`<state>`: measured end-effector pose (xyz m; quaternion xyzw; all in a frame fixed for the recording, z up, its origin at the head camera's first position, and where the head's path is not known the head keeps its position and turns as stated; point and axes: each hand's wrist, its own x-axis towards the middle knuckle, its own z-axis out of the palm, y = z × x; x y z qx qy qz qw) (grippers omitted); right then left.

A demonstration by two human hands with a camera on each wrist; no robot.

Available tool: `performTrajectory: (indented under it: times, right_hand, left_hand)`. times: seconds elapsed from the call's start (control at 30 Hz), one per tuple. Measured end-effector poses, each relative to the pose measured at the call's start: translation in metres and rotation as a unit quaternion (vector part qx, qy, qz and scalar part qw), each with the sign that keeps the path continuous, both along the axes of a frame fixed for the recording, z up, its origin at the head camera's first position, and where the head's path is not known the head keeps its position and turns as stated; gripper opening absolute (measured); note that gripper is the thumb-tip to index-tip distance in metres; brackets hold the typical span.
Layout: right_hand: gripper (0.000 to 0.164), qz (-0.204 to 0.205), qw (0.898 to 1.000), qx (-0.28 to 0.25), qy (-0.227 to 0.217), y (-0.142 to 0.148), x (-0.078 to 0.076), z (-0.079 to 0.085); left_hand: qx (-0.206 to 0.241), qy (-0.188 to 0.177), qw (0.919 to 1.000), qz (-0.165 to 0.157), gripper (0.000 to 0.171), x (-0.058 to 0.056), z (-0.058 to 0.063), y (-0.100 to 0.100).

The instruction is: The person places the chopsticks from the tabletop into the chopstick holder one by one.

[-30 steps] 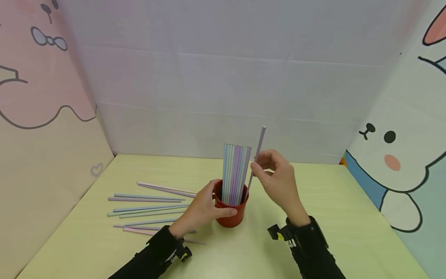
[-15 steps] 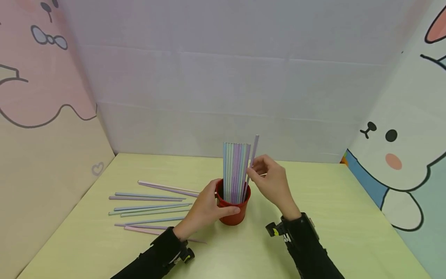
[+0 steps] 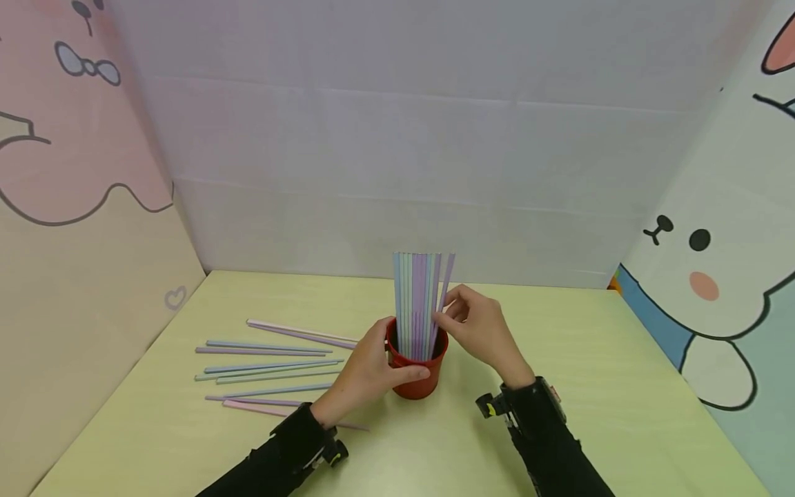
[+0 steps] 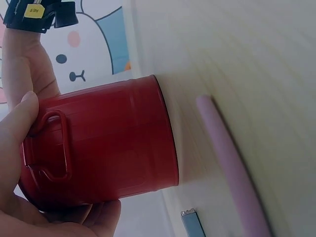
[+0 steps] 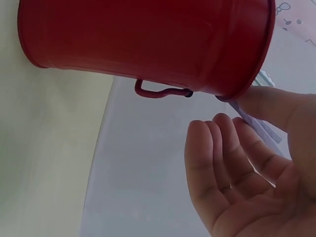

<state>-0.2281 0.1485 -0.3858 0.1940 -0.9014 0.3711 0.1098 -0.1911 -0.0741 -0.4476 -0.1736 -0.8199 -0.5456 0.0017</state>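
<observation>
My left hand (image 3: 368, 373) grips a small red metal pail (image 3: 417, 388) at its left side, the thumb across the front near the rim. In the left wrist view the pail (image 4: 113, 143) shows a small wire handle. A bunch of pastel straws (image 3: 415, 304) in blue, green and purple stands upright inside. My right hand (image 3: 481, 328) pinches a purple straw (image 3: 448, 273) between thumb and index finger. Its lower end is inside the pail at the right, and it leans slightly right, apart from the bunch at the top. The right wrist view shows the remaining fingers (image 5: 197, 158) loosely bent.
Several loose pastel straws (image 3: 267, 350) lie on the pale yellow table (image 3: 559, 428) to the left, some partly behind my left hand and arm. A pink straw (image 4: 229, 158) lies close to the pail. Cartoon-printed panels (image 3: 714, 324) flank a white back wall (image 3: 397, 159).
The right hand has moved left and down, sinking the purple straw deeper into the pail, level with the bunch's tops. The left hand keeps its grip on the pail.
</observation>
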Motion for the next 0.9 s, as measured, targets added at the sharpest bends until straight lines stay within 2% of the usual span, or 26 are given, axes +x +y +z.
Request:
performTrajectory:
  times: [0.17, 0.3, 0.43, 0.63, 0.7, 0.77, 0.9]
  right_hand:
    - [0.022, -0.014, 0.999, 0.027, 0.029, 0.002, 0.007, 0.009]
    - [0.023, -0.02, 0.997, 0.023, 0.075, 0.003, 0.016, 0.022]
    - [0.024, 0.008, 0.993, 0.013, 0.116, 0.001, 0.025, 0.035]
    - [0.027, 0.077, 0.982, 0.021, 0.17, -0.006, 0.04, 0.046]
    - [0.027, 0.094, 0.979, 0.026, 0.18, -0.008, 0.044, 0.048]
    - [0.028, 0.107, 0.977, 0.034, 0.183, -0.008, 0.048, 0.049]
    - [0.031, 0.133, 0.973, 0.056, 0.181, -0.011, 0.054, 0.048]
  left_hand:
    - [-0.002, -0.01, 0.9998, -0.017, 0.099, -0.001, 0.001, -0.002]
    - [-0.017, -0.009, 0.9992, -0.035, 0.102, -0.004, 0.009, -0.012]
    - [-0.048, 0.008, 0.9979, -0.043, 0.098, -0.01, 0.02, -0.03]
    - [-0.104, 0.067, 0.992, -0.025, 0.072, -0.021, 0.036, -0.076]
    - [-0.142, 0.09, 0.9858, -0.007, 0.066, -0.028, 0.041, -0.093]
    - [-0.187, 0.119, 0.9752, 0.003, 0.058, -0.035, 0.043, -0.11]
    - [-0.286, 0.187, 0.9398, 0.017, 0.038, -0.051, 0.037, -0.146]
